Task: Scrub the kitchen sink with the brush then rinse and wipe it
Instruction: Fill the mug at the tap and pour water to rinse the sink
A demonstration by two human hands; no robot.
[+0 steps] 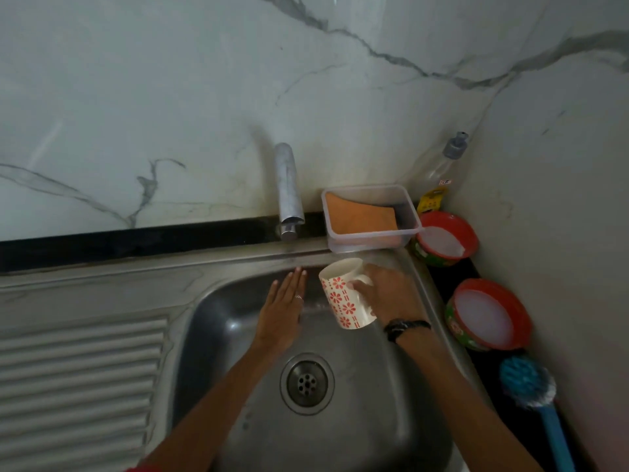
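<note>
A steel sink (357, 386) with a round drain (307, 383) and a ribbed draining board (81, 376) at its left is seen from above. The left hand (284, 310) is laid flat, fingers straight, against the far wall of the basin. A white mug (343, 294) with red flowers is gripped by the right hand (388, 292) and tilted over the basin, just beside the left hand. A tap (288, 190) is mounted on the marble wall behind. On the counter (442, 281) at the right, a clear box (371, 216) with an orange cloth (360, 216), a soap bottle (442, 161), two red bowls (446, 238) (488, 315) and a blue brush (531, 386) are set.
</note>
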